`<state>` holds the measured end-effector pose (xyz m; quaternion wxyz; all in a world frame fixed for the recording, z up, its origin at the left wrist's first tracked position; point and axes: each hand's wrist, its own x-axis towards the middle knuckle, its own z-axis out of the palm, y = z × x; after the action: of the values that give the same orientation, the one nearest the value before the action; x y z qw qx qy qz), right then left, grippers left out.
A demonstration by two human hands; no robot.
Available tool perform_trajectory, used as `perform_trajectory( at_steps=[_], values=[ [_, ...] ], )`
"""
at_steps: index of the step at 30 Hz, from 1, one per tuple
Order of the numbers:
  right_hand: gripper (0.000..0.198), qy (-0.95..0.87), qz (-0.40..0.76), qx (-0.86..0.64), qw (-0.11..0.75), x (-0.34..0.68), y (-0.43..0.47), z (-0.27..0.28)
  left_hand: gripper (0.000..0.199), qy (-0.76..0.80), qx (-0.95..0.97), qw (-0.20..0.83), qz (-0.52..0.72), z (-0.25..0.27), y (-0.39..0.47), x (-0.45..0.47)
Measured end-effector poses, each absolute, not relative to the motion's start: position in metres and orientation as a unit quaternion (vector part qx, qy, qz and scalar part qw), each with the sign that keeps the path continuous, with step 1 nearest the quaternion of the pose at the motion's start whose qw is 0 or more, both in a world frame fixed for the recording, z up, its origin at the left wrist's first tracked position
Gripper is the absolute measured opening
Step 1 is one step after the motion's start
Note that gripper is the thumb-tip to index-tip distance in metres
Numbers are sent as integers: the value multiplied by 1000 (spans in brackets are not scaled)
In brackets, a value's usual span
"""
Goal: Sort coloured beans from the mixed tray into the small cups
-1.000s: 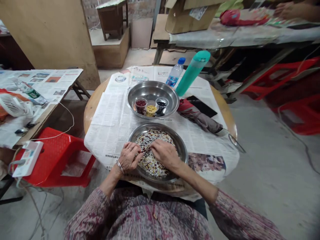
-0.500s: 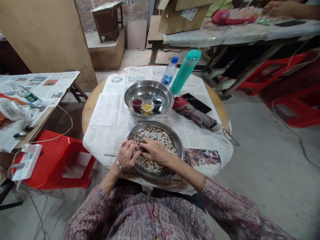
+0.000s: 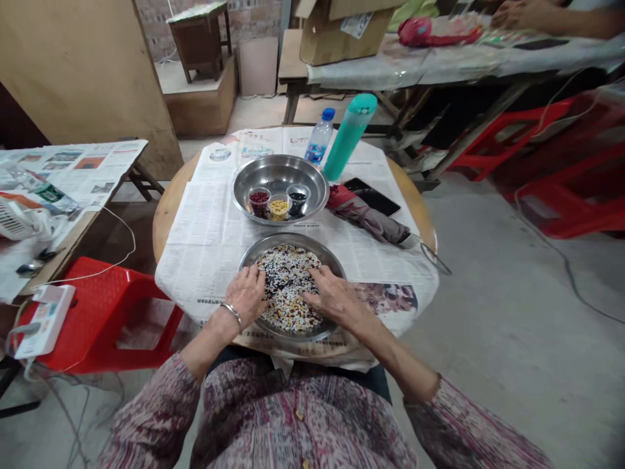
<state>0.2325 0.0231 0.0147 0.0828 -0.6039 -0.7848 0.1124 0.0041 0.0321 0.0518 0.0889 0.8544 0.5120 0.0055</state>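
A shallow metal bowl [image 3: 329, 255] in front of me holds a mix of white, yellow, dark red and black grains or beans [image 3: 288, 306], with a dark streak across its middle. On the left side of the bowl is my left hand [image 3: 247, 293], a bracelet at its wrist, fingertips touching the mix. My right hand [image 3: 334, 296] rests at the right side, thumb and fingers apart in the mix. Behind it, a deeper metal bowl [image 3: 278, 168] contains clear cups of dark red beans [image 3: 258, 197], yellow beans [image 3: 279, 208] and black beans [image 3: 297, 195].
Newspaper [image 3: 195, 238] covers the round table. Beyond the bowls stand a water bottle [image 3: 319, 138] and a teal bottle [image 3: 350, 138]; a folded umbrella [image 3: 368, 218] and a phone [image 3: 374, 197] lie right. A red stool [image 3: 105, 312] with a power strip [image 3: 46, 322] is left.
My hands have parted from the middle of the near bowl to its left and right sides, uncovering the dark streak in the mix. The whole view has shifted slightly.
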Motion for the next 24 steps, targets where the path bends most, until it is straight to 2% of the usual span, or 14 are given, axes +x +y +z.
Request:
perform_trajectory(
  at_steps=[3,5,9,13,18,20,24],
  values=[
    [38,-776,132,-602,138,221,26,3,39,552,822,135,-45,50,38,26],
    [36,-773,142,-593,177,216,30,-5,34,562,806,185,-6,42,42,39],
    [35,-765,152,-582,233,213,32,-14,33,559,774,277,103,31,53,59],
    [40,-752,148,-586,263,220,27,-9,27,541,773,307,126,38,63,72],
    [51,-736,118,-603,284,229,15,4,35,446,801,355,185,50,70,76],
    [50,-724,96,-614,300,230,11,5,39,437,816,324,196,52,74,73],
    [42,-724,66,-590,350,229,0,2,37,455,861,179,139,53,84,64]
  ],
)
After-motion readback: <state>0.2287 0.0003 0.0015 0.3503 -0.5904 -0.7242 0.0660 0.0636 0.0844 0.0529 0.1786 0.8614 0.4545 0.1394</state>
